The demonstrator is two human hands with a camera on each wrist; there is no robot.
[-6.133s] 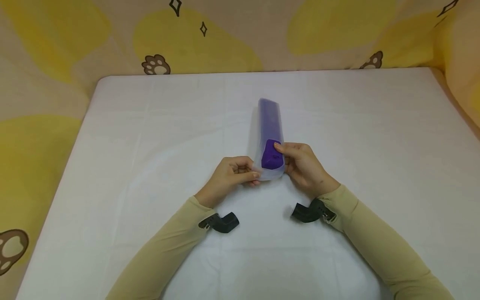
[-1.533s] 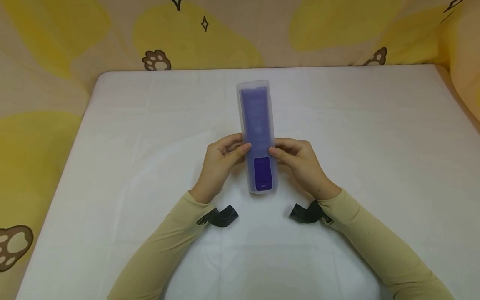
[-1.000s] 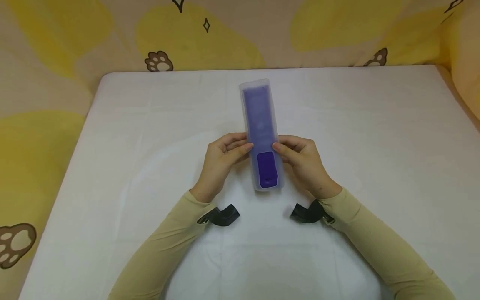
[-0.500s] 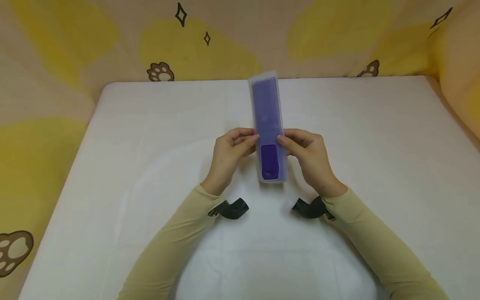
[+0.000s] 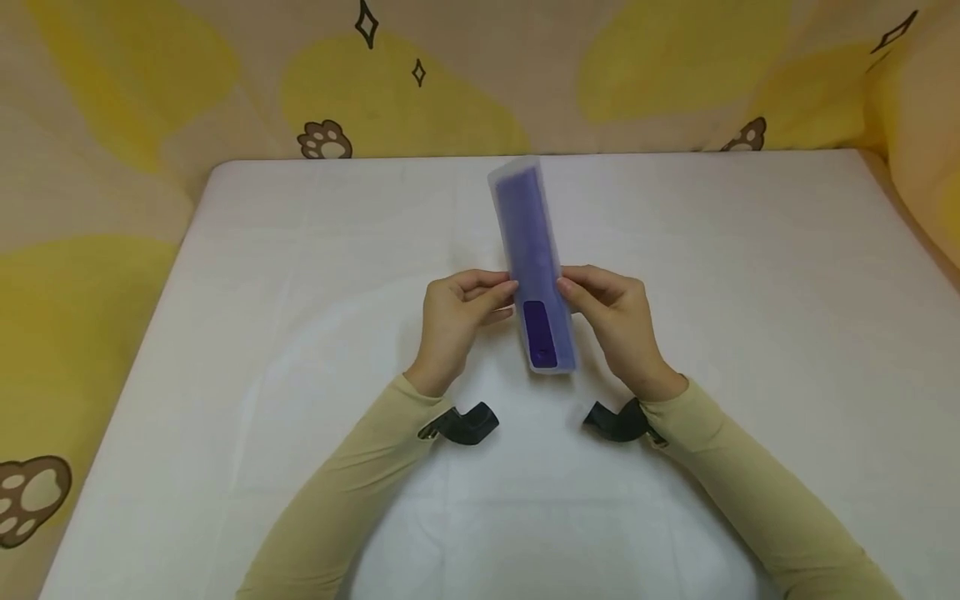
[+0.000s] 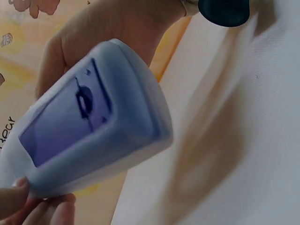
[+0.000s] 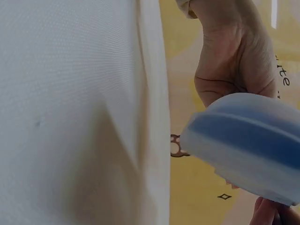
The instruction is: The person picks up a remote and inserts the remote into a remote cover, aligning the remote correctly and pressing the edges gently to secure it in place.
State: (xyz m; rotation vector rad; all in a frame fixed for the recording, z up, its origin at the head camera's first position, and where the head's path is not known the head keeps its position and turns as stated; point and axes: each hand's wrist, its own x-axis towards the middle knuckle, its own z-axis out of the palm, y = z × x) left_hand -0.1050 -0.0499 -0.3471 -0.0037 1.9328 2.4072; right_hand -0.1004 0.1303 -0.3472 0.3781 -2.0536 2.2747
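Observation:
A long purple case (image 5: 528,242) with a frosted, translucent cover stands tilted above the white table, its far end leaning a little left. Near its close end is a dark purple rectangular patch (image 5: 540,333), which shows a small dark notch in the left wrist view. My left hand (image 5: 457,321) pinches the left edge between thumb and fingers. Opposite it, my right hand (image 5: 618,321) grips the right edge, thumb on the front. The left wrist view shows the left thumb (image 6: 13,199) at the case's side. Fingertips behind the case are mostly hidden.
A white cloth covers the table (image 5: 300,333), whose far edge meets a yellow patterned curtain (image 5: 435,92). Black camera mounts sit at the left wrist (image 5: 468,423) and the right wrist (image 5: 618,421), below the case.
Six seconds ago the left hand was at the case's near corner and the right thumb on the dark patch. Both hands now hold its sides, and it has just turned slightly about its length.

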